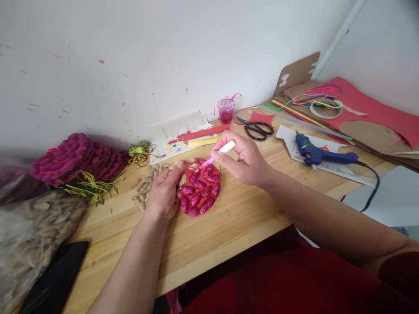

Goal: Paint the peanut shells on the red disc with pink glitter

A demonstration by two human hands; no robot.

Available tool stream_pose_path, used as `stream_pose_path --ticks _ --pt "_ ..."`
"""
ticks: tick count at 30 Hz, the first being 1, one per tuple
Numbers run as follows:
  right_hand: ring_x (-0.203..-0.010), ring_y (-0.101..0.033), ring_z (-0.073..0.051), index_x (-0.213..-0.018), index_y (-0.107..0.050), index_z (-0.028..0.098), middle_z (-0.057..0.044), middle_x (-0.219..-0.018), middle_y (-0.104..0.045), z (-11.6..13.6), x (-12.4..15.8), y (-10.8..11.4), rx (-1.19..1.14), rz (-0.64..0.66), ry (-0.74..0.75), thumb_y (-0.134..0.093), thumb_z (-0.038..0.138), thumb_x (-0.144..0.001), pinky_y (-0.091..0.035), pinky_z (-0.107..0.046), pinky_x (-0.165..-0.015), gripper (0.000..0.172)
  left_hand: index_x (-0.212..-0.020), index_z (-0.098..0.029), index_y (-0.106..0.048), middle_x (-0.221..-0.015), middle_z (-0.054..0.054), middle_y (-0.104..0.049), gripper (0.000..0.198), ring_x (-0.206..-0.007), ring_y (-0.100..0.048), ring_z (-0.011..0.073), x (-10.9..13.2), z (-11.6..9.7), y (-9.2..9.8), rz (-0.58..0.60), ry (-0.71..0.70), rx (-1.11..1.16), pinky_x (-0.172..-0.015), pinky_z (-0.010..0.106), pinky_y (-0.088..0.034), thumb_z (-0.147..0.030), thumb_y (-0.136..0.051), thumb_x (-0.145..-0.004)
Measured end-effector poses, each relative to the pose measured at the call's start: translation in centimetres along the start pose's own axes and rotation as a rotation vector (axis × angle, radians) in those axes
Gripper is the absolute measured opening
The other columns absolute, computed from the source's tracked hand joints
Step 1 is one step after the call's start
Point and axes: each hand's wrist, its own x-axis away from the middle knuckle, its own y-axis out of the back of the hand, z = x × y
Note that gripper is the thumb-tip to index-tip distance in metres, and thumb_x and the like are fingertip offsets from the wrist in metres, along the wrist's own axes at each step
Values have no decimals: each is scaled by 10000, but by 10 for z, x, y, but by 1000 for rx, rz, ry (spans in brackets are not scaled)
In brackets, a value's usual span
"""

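Note:
A round red disc [202, 186] covered with peanuts, most of them painted shiny magenta, is held just above the wooden table. My left hand [165, 187] grips it by its left edge, fingers closed. Near that thumb a few peanuts [183, 179] still show their bare tan shell. My right hand [244, 158] pinches a paintbrush [226, 147] with a white handle. Its pink tip touches the peanuts at the upper part of the disc. Loose unpainted peanuts [144, 187] lie on the table left of my left hand.
A cup of pink paint [226, 110] stands by the wall, with scissors [257, 127] beside it. At right lies a blue glue gun [322, 152] with a cord. Stacked magenta discs [75, 159], a bag of peanuts [42, 235] and a black flat object [55, 279] are at left.

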Motion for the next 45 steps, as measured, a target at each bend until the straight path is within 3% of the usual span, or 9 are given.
stream_pose_path --ticks 7,11,20,30,33,36,45 --pt "-776 -599 -166 -873 -599 206 -12 -796 -640 2 1 -2 57 -47 81 -649 238 -937 -462 -344 -764 88 -675 -209 -535 -513 -77 -486 436 -347 -382 55 -1 6 2 -54 -149 -11 -326 189 -260 -498 -853 -747" --pt "-792 -599 -179 -874 -599 215 -25 -816 -660 3 2 -4 101 -83 105 -648 233 -941 -467 -361 -775 85 -726 -211 -582 -570 -68 -514 411 -395 -435 65 -1 10 3 -86 -233 -75 -367 190 -352 -536 -827 -783" --pt "-796 -603 -177 -896 -615 214 -24 -819 -663 10 3 -5 11 -79 111 -663 229 -948 -471 -355 -765 72 -883 -226 -714 -676 -46 -583 310 -453 -466 74 2 9 3 -110 -323 -124 -425 195 -436 -527 -776 -844" --pt "-699 -563 -133 -942 -611 210 9 -804 -638 -1 3 -4 -97 -117 30 -680 284 -960 -437 -303 -674 102 -905 -226 -723 -657 -54 -564 296 -450 -442 72 6 7 1 -105 -345 -146 -421 191 -420 -516 -763 -861" --pt "-741 -583 -151 -899 -615 209 -6 -807 -648 4 3 -4 -23 -66 61 -661 271 -963 -451 -322 -714 100 -839 -219 -691 -633 -50 -573 281 -446 -456 81 8 5 0 -122 -376 -175 -425 198 -404 -489 -764 -866" --pt "-800 -601 -171 -889 -611 214 -14 -812 -648 7 1 -3 41 -95 96 -650 258 -962 -465 -347 -769 94 -797 -214 -663 -634 -42 -590 293 -453 -466 87 9 6 0 -138 -400 -201 -434 203 -411 -479 -764 -867" --pt "-805 -603 -186 -882 -622 214 -24 -810 -668 7 1 -1 71 -80 133 -663 230 -938 -474 -370 -786 71 -751 -215 -619 -637 -44 -591 321 -451 -463 83 9 6 -1 -129 -434 -260 -427 200 -399 -477 -737 -892"
